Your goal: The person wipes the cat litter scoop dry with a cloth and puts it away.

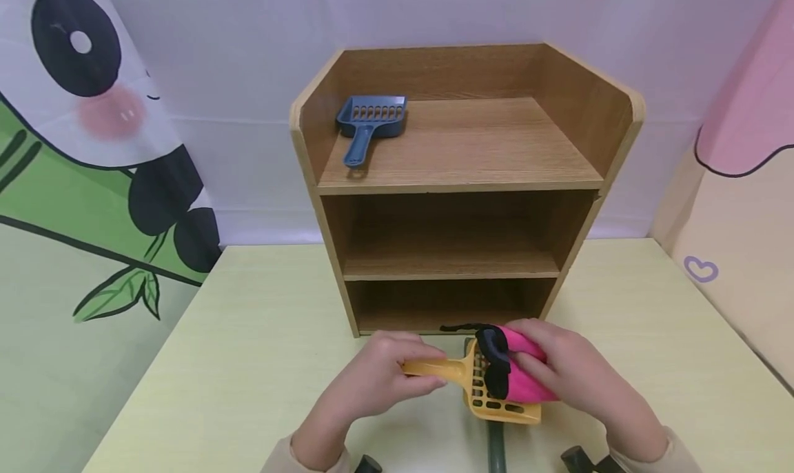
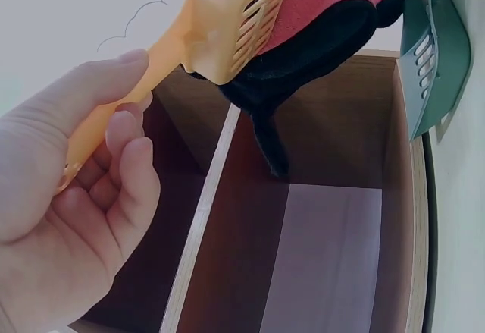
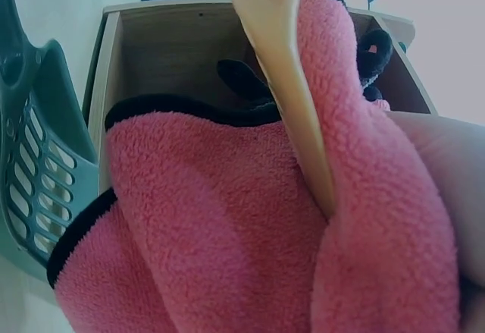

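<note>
My left hand (image 1: 381, 376) holds a yellow litter scoop (image 1: 455, 370) by its handle, thumb on one side and fingers curled round the other. At the scoop's slotted head, my right hand (image 1: 579, 369) grips a pink cloth (image 1: 527, 385) with black edging. In the right wrist view the cloth (image 3: 220, 212) wraps both sides of the scoop's edge, and part of it hangs loose. Below them a green litter scoop (image 1: 496, 445) lies on the table, mostly hidden in the head view; its slotted head (image 3: 49, 181) shows in the right wrist view.
A wooden shelf unit (image 1: 459, 188) stands at the back of the table (image 1: 248, 363), just beyond the hands. On its top level, at the left, rests a blue litter scoop (image 1: 374, 125). Printed cloth (image 1: 217, 66) hangs behind.
</note>
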`<state>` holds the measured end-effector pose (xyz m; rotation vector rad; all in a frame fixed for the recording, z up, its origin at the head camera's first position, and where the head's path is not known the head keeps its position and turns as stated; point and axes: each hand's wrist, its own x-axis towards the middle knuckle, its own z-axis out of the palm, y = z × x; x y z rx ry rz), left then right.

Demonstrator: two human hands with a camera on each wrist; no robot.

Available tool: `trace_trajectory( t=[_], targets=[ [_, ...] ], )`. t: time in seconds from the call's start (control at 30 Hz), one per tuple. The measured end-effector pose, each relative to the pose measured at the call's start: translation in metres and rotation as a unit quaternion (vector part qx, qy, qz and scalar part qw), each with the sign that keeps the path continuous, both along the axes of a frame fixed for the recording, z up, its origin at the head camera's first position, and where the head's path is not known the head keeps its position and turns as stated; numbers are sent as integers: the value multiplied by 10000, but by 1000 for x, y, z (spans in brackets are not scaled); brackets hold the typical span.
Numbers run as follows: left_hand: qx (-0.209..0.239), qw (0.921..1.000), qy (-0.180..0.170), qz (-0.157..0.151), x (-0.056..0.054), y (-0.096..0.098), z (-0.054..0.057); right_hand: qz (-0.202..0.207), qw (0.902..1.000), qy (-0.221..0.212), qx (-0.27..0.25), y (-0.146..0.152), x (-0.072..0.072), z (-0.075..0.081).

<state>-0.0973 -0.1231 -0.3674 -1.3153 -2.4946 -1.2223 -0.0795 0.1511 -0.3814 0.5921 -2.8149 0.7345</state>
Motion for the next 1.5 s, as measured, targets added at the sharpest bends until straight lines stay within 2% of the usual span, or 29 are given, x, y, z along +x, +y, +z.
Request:
trace_trajectory(
  t=[0.1, 0.17, 0.27, 0.43, 0.67, 1.0, 1.27, 1.5],
  targets=[
    [33, 9999, -85, -74, 0, 2, 0, 88, 9999, -117, -46, -3, 3, 1],
    [39, 9997, -169, -149, 0, 4, -1, 196, 9998, -33, -59, -5, 4, 0],
    [37, 9991, -306, -295, 0, 7, -2, 319, 9992, 230, 19, -10, 6, -1],
    [-29, 9985, -304, -463, 0, 11, -5, 396, 9959, 783, 224, -16, 7, -5],
    [-160, 9991, -286, -251, -2, 7, -3, 235, 9924, 1190, 205, -14, 5, -6],
    [-19, 9997, -86, 249, -2, -6, 3, -119, 9942, 1068, 102, -2, -2, -5],
    [-30, 9990, -400, 183, 0, -5, 4, -63, 9961, 879, -33, -5, 2, -5],
    [-80, 9990, -429, -36, 1, 0, 1, 258, 9918, 1246, -81, -12, 4, -7]
  ],
)
